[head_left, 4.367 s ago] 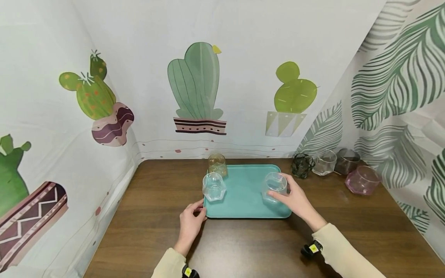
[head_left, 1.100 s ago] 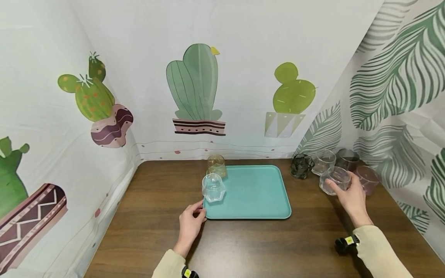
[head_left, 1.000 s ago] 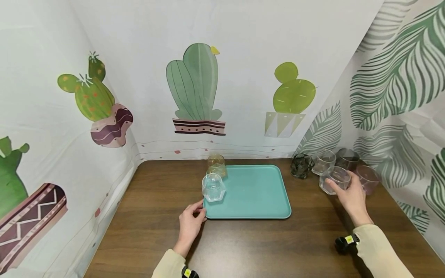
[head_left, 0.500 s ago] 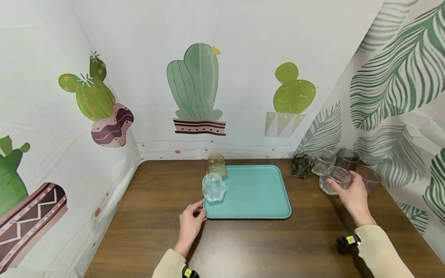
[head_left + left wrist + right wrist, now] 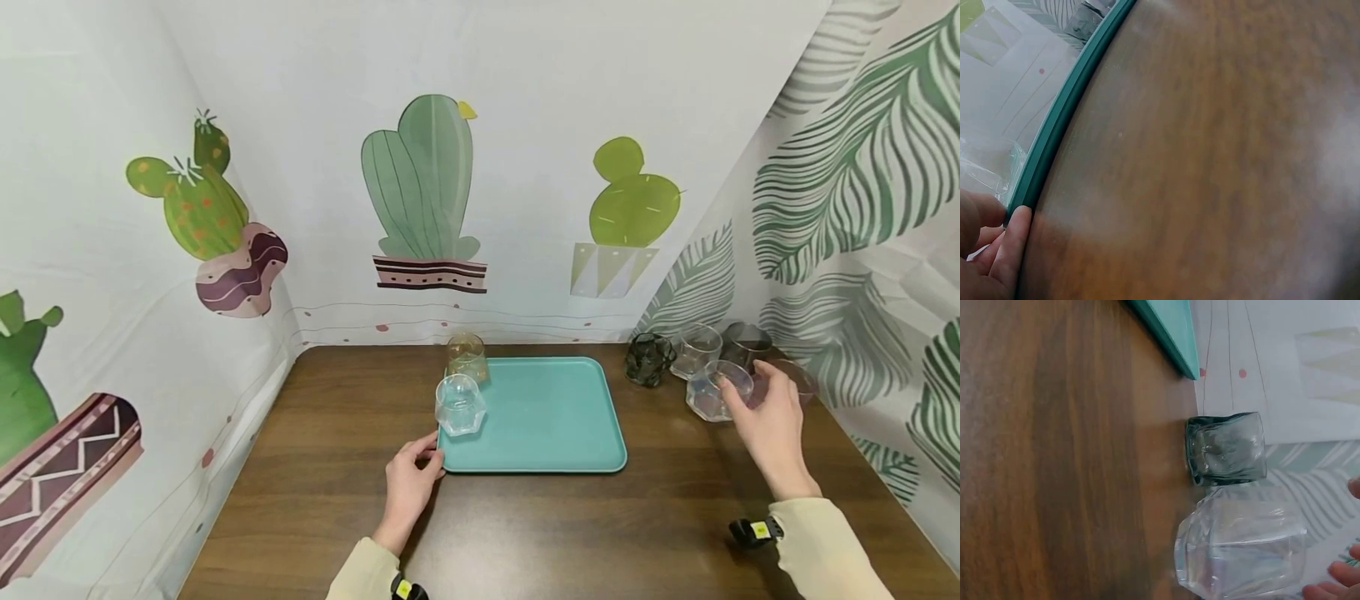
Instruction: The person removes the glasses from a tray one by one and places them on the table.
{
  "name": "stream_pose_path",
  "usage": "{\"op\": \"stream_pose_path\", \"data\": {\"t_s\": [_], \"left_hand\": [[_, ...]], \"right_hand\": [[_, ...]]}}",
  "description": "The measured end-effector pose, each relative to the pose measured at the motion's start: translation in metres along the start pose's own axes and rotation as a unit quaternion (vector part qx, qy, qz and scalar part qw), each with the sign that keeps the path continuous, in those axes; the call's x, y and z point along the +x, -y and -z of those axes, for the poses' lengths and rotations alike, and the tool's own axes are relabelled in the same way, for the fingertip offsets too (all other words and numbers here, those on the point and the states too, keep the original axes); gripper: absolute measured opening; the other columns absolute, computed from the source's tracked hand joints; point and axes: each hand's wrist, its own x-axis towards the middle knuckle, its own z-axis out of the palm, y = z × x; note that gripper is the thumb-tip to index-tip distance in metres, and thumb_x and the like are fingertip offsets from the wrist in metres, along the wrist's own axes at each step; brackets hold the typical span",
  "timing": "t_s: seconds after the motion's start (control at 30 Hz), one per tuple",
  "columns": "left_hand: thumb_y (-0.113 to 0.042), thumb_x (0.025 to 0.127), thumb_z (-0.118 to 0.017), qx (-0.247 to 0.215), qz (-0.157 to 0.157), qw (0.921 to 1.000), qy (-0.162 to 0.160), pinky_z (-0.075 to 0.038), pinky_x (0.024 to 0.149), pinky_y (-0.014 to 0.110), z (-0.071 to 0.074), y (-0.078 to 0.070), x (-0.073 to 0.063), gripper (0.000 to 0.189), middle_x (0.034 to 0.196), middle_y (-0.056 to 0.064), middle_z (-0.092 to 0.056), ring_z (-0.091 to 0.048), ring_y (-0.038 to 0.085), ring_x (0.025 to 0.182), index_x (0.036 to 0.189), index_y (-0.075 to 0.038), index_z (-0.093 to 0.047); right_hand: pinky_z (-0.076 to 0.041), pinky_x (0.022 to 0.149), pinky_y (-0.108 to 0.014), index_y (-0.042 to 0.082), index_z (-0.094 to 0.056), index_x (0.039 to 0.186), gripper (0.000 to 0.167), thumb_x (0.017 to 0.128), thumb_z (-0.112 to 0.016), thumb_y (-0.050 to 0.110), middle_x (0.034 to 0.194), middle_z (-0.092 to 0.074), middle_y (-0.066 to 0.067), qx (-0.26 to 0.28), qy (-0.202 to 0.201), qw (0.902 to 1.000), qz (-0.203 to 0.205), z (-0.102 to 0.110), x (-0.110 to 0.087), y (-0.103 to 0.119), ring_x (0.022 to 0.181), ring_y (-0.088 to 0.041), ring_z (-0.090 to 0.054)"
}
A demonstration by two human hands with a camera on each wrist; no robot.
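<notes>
My left hand (image 5: 411,482) pinches the near left corner of a teal tray (image 5: 547,417); in the left wrist view its fingers (image 5: 1016,240) are at the tray's rim. A clear faceted drinking glass (image 5: 459,410) stands at the tray's left side, with an amber glass (image 5: 467,360) behind it. Over on the right, my right hand (image 5: 774,429) is spread just above and beside a clear, faintly iridescent glass (image 5: 708,402) standing on the table. In the right wrist view, fingertips (image 5: 1335,581) are apart from this glass (image 5: 1241,544).
Behind the iridescent glass stand a wavy dark glass (image 5: 649,360), another clear glass (image 5: 693,350) and a dark grey glass (image 5: 746,340). A pink glass (image 5: 797,379) is partly hidden by my right hand. Printed cloth (image 5: 525,167) hangs along the wooden table's (image 5: 540,533) back and sides.
The iridescent glass went from the tray's right side to the table at right. My right hand has since let it go and drawn back slightly right. My left hand stays on the tray.
</notes>
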Motion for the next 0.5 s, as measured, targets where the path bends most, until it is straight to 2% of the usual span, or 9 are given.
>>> {"op": "stream_pose_path", "data": {"t_s": [0.1,0.23,0.4,0.5], "left_hand": [[0.003,0.094,-0.071,0.000,0.001,1.0000,-0.001,-0.064,0.067,0.019,0.000,0.000,0.000,0.032,0.106,0.013,-0.071,-0.068,0.022,0.095,0.126,-0.002,-0.075],[0.003,0.094,-0.071,-0.004,0.000,1.0000,-0.002,-0.064,0.067,0.019,0.000,0.000,0.000,0.032,0.105,0.013,-0.071,-0.069,0.022,0.095,0.125,-0.002,-0.075],[0.003,0.094,-0.071,-0.001,-0.001,1.0000,-0.001,-0.064,0.067,0.019,0.000,-0.001,-0.001,0.032,0.106,0.014,-0.070,-0.069,0.022,0.094,0.126,-0.001,-0.075],[0.003,0.094,-0.071,0.001,-0.001,1.0000,-0.001,-0.064,0.067,0.019,0.001,-0.002,-0.001,0.032,0.106,0.013,-0.071,-0.069,0.022,0.094,0.126,-0.001,-0.075]], "right_hand": [[-0.040,0.088,-0.053,-0.010,-0.052,0.141,0.057,0.093,-0.072,0.012,0.123,-0.054,-0.034,0.006,-0.026,0.9991,0.034,0.000,-0.004,0.008,0.113,-0.046,-0.048],[-0.036,0.077,-0.039,-0.007,-0.055,0.140,0.055,0.092,-0.074,0.011,0.116,-0.056,-0.030,0.003,-0.035,0.9973,0.064,-0.002,-0.009,0.020,0.100,-0.037,-0.048],[-0.042,0.089,-0.045,-0.004,-0.054,0.142,0.056,0.092,-0.074,0.012,0.128,-0.056,-0.030,0.013,-0.010,0.9981,0.060,-0.005,-0.016,0.033,0.114,-0.044,-0.053],[-0.044,0.094,-0.029,-0.002,-0.054,0.143,0.057,0.092,-0.075,0.012,0.131,-0.056,-0.028,0.023,0.007,0.9979,0.061,-0.008,-0.022,0.041,0.117,-0.046,-0.055]]}}
